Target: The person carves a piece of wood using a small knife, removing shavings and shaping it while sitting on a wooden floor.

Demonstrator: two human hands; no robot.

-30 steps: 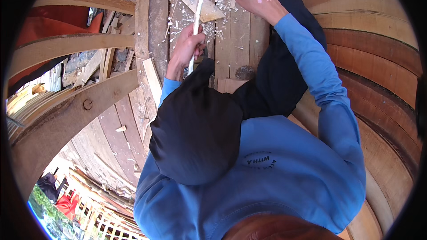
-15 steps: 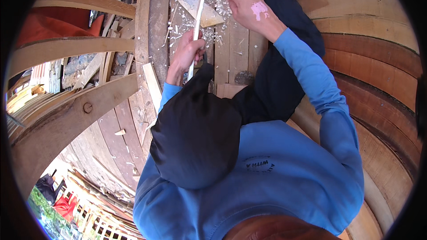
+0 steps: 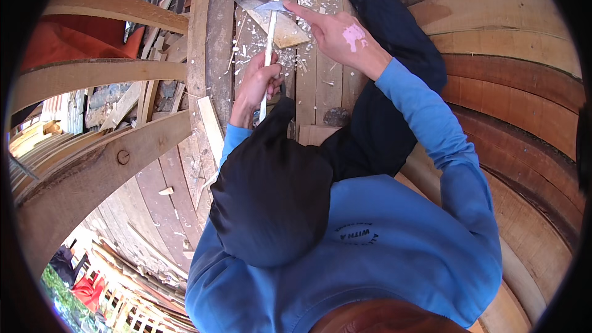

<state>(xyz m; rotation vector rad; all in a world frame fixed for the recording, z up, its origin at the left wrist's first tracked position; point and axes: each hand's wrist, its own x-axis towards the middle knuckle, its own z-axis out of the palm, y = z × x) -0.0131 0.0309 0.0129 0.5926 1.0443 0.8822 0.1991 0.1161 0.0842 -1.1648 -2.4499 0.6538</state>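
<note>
A thin pale wooden stick (image 3: 271,36) stands out from my left hand (image 3: 255,84), which is closed round its lower part. Its free end points away from me. In my right hand (image 3: 344,36) is a knife; its grey blade (image 3: 264,6) lies across the stick's upper part. My right index finger stretches along toward the blade, and the knife's handle is hidden by the hand. Below the blade, a flat piece of wood (image 3: 291,34) with a grey end rests on the plank floor (image 3: 330,80), among scattered wood shavings.
My bent leg in dark trousers (image 3: 394,68) lies to the right, beside a curved wall of planks (image 3: 505,74). Curved timber ribs (image 3: 105,73) stand at the left. A loose pale wood strip (image 3: 211,124) lies left of my left forearm.
The knife and my right hand have come nearer to me, bringing the blade closer to my left hand. The stick has shifted slightly toward me, and its far end now shows.
</note>
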